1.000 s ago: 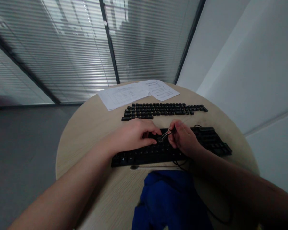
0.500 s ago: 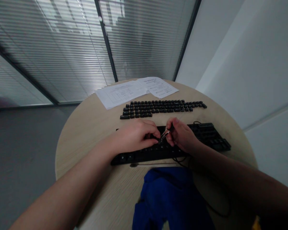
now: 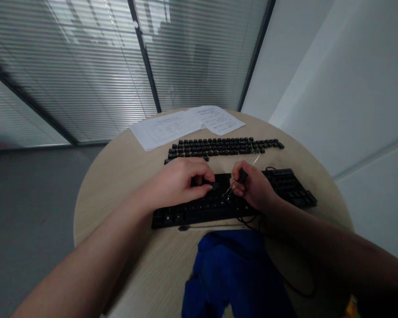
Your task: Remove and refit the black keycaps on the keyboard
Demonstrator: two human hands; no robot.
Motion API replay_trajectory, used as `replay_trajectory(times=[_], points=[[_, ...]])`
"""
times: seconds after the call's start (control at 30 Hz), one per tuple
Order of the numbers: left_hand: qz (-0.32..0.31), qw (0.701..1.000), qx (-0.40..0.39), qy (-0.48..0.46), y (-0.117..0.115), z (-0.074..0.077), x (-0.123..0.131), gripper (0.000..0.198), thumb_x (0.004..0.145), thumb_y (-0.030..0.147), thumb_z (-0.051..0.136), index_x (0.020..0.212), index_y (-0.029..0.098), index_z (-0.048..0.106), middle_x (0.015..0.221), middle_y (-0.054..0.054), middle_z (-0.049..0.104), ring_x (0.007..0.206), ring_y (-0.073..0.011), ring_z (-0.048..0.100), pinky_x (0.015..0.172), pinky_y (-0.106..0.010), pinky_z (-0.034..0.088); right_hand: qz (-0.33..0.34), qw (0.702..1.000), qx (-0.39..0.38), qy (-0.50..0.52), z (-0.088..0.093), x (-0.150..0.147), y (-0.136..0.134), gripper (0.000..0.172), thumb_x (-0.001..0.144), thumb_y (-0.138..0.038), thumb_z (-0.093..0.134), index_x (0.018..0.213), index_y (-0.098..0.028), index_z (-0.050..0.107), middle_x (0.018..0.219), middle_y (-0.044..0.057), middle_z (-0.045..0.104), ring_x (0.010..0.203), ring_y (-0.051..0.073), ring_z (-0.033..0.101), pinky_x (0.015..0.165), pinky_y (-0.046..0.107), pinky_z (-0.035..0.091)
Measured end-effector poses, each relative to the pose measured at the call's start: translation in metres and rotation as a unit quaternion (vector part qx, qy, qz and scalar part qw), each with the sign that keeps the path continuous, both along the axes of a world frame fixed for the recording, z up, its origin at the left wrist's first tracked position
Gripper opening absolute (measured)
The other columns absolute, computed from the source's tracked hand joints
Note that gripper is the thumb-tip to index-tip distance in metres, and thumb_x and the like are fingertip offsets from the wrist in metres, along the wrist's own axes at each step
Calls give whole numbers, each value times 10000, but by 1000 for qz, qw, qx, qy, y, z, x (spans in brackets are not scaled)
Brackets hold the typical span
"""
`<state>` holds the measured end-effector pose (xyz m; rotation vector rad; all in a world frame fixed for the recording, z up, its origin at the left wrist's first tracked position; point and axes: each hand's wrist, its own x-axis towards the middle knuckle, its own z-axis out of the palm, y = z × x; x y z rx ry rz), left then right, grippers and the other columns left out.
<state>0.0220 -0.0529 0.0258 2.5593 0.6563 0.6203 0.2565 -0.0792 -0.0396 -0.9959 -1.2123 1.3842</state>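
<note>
A black keyboard (image 3: 285, 187) lies across the round wooden table (image 3: 119, 185). My left hand (image 3: 179, 182) rests over its middle with the fingers curled, pinching a small black keycap (image 3: 214, 185). My right hand (image 3: 254, 187) is closed on a wire keycap puller (image 3: 232, 187) with a black handle; its wire tips point down at the keys between the two hands. Beyond the keyboard, rows of loose black keycaps (image 3: 222, 147) lie laid out on the table.
Two printed paper sheets (image 3: 185, 124) lie at the table's far edge. A blue cloth (image 3: 235, 274) sits at the near edge below the keyboard. The keyboard's black cable (image 3: 298, 289) runs off at the near right. Glass walls with blinds stand behind.
The puller's tips have dropped from near my left fingers down toward the keys. My left hand has drawn slightly left and now pinches a keycap. The view shifted a little.
</note>
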Motion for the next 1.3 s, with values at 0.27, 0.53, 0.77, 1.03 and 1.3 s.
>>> replay_trajectory(times=[0.27, 0.53, 0.77, 1.03, 1.3], points=[[30, 996, 79, -35, -1, -3, 4, 145, 962, 256, 597, 991, 188, 722, 955, -52, 726, 825, -166, 672, 782, -303, 532, -99, 967, 197, -128, 20, 11, -11, 329, 1027, -524, 484, 950, -236, 623, 843, 33, 640, 810, 198, 626, 818, 365, 525], [47, 987, 145, -52, -4, -7, 4, 151, 994, 262, 586, 1026, 192, 716, 1015, -61, 735, 900, -177, 698, 794, -292, 547, -25, 941, 188, -279, 24, 6, -12, 185, 934, -353, 615, 968, -205, 720, 790, 19, 680, 731, 176, 612, 703, 306, 481], [24, 985, 167, -28, -4, -8, 5, 172, 1003, 246, 566, 1047, 187, 721, 989, -61, 737, 926, -192, 707, 821, -310, 562, -3, 937, 170, -306, 16, 3, -11, 253, 887, -389, 676, 974, -172, 773, 687, 8, 667, 654, 173, 589, 646, 297, 470], [2, 985, 170, 5, -7, -8, 6, 162, 1000, 252, 586, 1063, 198, 725, 1004, -49, 743, 911, -196, 705, 797, -322, 537, 88, 948, 133, -274, 19, 13, -4, 287, 838, -425, 730, 965, -168, 752, 712, -10, 636, 662, 148, 563, 648, 275, 451], [84, 984, 133, 79, 20, -5, -19, 181, 967, 301, 601, 902, 204, 739, 873, -35, 728, 755, -175, 643, 691, -302, 436, 77, 886, 135, -436, 28, 25, 20, 273, 878, -420, 704, 983, -175, 765, 775, 17, 681, 708, 162, 604, 670, 285, 443]])
